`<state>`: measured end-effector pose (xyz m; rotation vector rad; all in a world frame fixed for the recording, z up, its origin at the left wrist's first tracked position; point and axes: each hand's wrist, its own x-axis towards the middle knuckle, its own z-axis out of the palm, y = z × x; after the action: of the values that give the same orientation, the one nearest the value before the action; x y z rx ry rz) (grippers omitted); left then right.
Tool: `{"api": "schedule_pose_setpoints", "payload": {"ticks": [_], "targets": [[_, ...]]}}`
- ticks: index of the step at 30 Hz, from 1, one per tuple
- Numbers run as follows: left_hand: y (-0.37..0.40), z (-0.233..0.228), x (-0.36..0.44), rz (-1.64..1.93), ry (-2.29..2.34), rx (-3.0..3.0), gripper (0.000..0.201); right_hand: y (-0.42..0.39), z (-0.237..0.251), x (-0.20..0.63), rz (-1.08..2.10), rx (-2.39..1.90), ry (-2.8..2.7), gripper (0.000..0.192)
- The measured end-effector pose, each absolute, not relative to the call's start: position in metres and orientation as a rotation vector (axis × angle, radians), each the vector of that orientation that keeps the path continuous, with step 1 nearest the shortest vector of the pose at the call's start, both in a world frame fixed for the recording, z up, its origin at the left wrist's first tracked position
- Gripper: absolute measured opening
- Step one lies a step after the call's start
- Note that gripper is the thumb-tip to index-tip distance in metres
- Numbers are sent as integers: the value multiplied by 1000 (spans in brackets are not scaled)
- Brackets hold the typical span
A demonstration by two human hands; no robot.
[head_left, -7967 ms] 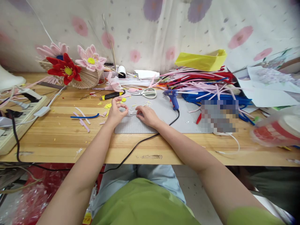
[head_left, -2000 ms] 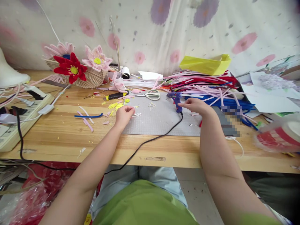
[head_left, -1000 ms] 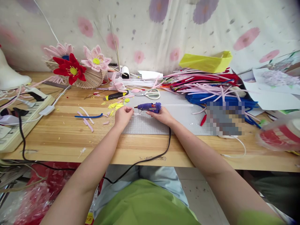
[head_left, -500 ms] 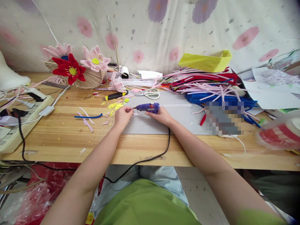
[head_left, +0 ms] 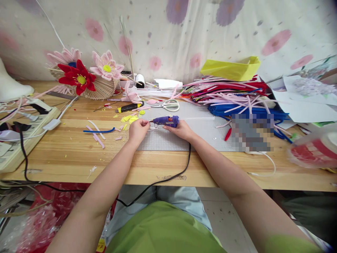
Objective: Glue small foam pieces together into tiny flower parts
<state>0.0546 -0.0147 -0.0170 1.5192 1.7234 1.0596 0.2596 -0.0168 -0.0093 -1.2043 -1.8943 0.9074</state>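
My right hand (head_left: 180,130) grips a blue glue gun (head_left: 165,121), held sideways over the grey cutting mat (head_left: 184,137) with its nozzle pointing left. The nozzle tip sits right at the fingertips of my left hand (head_left: 138,130), which pinches a small pale piece (head_left: 145,122) at the mat's left edge. The piece is too small to make out. The gun's black cord (head_left: 168,175) runs off the table's front edge toward my lap.
Scissors (head_left: 168,104), a yellow-black knife (head_left: 129,107) and yellow scraps (head_left: 130,118) lie behind the mat. A heap of pipe cleaners (head_left: 231,96) fills the right back. Fabric flowers (head_left: 79,75) stand back left, a power strip (head_left: 23,130) far left, a red roll (head_left: 313,151) right.
My right hand reached right, took the glue gun from its spot by the pipe cleaners and brought it to my left hand. In the last half second hardly anything moved.
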Motion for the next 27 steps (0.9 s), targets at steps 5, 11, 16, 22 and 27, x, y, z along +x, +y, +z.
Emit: {"api": "schedule_pose_setpoints", "payload": {"ticks": [5,11,16,22,27], "targets": [[-14,-19,54,1074,1713,1521,19,-17,-9,259,894,-1189,-1906,44],[-12,-22,54,1104,1693,1519,20,-18,-8,260,903,-1229,-1884,42],[-12,-22,54,1107,1689,1528,19,-17,-8,261,888,-1226,-1885,41],[-14,-20,54,1094,1706,1532,18,-17,-8,260,915,-1214,-1888,40],[-14,-18,55,1097,1695,1543,17,-18,-8,260,897,-1229,-1883,41]]}}
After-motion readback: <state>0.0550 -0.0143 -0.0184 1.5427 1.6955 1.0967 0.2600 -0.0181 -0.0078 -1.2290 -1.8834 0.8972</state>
